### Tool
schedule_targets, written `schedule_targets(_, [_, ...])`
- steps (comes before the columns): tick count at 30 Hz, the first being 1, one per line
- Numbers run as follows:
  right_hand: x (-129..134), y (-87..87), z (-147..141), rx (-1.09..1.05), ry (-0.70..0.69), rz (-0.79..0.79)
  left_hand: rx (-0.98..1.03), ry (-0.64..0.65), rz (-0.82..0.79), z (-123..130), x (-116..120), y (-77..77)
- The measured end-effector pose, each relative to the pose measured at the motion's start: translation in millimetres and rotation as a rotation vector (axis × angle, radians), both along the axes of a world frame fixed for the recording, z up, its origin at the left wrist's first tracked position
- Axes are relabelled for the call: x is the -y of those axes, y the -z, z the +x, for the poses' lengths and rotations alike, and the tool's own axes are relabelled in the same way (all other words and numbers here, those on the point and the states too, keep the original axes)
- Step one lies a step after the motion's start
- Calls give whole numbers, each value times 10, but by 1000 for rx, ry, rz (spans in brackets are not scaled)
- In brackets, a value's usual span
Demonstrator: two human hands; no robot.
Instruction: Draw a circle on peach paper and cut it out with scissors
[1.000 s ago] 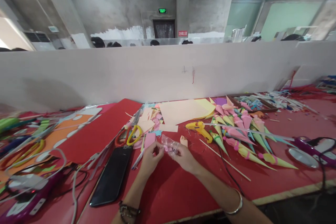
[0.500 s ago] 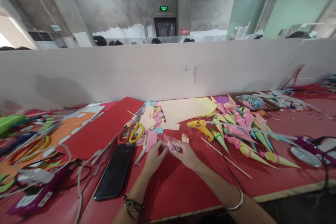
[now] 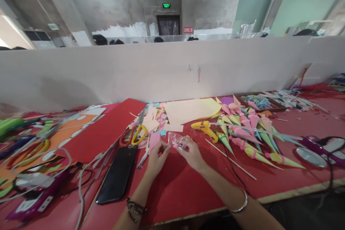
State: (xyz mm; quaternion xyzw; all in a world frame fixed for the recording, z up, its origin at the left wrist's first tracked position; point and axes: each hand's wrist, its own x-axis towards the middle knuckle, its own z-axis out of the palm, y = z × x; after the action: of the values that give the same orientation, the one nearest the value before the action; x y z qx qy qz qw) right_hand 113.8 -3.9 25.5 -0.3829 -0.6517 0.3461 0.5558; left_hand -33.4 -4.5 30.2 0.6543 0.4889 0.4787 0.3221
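Over the last second the clear plastic bag [image 3: 173,137] has come to stand up more openly between the hands, its far-left corner raised. The right hand [image 3: 194,157] pinches the bag's right part, with a small pink piece [image 3: 175,145] showing at its fingertips. The left hand [image 3: 157,160] has thumb and forefinger close together at the bag's left edge; whether they grip it, I cannot tell. The bag thus seems to rest mainly with the right hand, its handling still under way. It is above the worktop [image 3: 175,194], right of the black smartphone [image 3: 117,175] and left of the yellow glue gun [image 3: 205,129].
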Motion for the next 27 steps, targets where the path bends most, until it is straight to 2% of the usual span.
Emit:
schedule_targets(6, [-9, 16, -5, -106, -2, -20, 97, -27, -23, -20, -25, -2])
schedule_targets(14, [16, -17, 13, -179, 90, -4, 132, -31, -45, -7, -21, -39])
schedule_targets(21, [-13, -8, 5, -293, -55, -110, 270, -74, -86, -28, -35, 1])
schedule_targets(27, [-50, 14, 42, -350, 5, -177, 462, -157, -120, -81, -69, 26])
